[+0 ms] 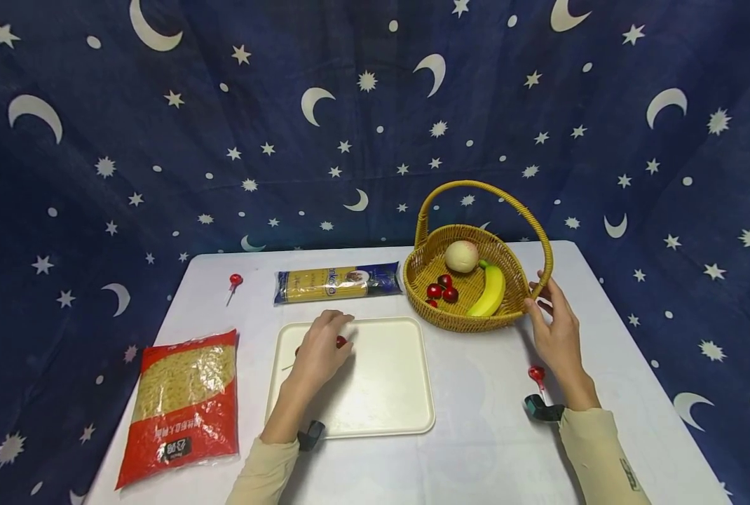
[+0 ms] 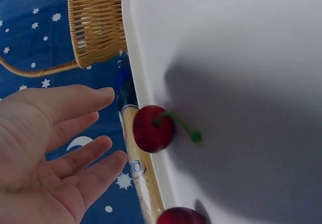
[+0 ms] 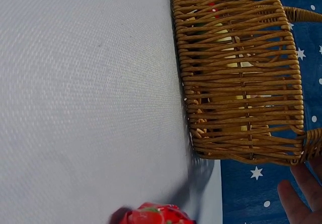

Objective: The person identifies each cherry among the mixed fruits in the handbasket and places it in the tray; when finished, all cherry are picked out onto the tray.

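My left hand (image 1: 319, 345) reaches over the cream tray (image 1: 381, 379), its fingers spread with nothing between them. Just beyond the fingertips in the left wrist view, a red cherry (image 2: 153, 128) with a green stem lies on the tray. A second cherry (image 2: 181, 216) is cut off at that view's bottom edge; in the head view the left hand partly covers both. At the right end of the wicker basket (image 1: 425, 308), my right hand (image 1: 558, 333) holds the base of its handle (image 1: 547, 263) between thumb and fingers. Inside are a banana (image 1: 490, 291), a peach (image 1: 461, 257) and several cherries (image 1: 450, 294).
A red lollipop (image 1: 537, 375) lies beside the right wrist, another lollipop (image 1: 235, 280) at the far left. Behind the tray is a packet of spaghetti (image 1: 324, 283). A red bag of pasta (image 1: 188, 400) lies to its left. Starry cloth (image 1: 375, 140) hangs behind the table.
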`<state>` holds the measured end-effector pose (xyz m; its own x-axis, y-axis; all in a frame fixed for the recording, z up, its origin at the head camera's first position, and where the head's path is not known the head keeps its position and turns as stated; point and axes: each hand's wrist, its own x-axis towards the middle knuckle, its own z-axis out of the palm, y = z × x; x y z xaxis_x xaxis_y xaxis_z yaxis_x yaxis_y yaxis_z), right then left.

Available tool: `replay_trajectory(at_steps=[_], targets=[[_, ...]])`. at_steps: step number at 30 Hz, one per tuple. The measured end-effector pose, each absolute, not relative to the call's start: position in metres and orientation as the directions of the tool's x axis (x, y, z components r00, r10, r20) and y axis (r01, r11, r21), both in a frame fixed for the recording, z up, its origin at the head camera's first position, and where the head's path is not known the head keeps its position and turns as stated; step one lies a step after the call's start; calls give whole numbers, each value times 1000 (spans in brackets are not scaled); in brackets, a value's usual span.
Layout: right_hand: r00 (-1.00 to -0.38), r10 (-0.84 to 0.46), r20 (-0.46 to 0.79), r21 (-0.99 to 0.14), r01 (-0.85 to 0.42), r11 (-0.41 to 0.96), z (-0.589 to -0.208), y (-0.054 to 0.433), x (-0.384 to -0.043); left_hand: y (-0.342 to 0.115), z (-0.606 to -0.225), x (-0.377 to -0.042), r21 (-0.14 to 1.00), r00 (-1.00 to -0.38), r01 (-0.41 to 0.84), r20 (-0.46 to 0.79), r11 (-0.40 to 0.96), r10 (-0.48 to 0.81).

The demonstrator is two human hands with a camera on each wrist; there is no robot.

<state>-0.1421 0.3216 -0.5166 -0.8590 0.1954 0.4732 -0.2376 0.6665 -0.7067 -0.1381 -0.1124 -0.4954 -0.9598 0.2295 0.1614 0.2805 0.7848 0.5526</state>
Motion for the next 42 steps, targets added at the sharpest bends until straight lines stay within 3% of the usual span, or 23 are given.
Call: replay_trajectory(at_steps=[12,23,34,42], targets=[[-867,200,456,-700,-210,683,-517,324,-141,-82,-476,-162,531,-918,397,221,748,330],[-865,201,460,-704,-217,676,-515,325,-138,-23,-456,-194,518,-847,529,275,672,454],[-859,179,479,-699,-250,670,-514,323,-140,38,-449,-218,448,-790,607,247,657,561],[-867,190,460,-704,-225,674,-511,323,-139,73,-449,-237,370,-782,611,145,700,606]])
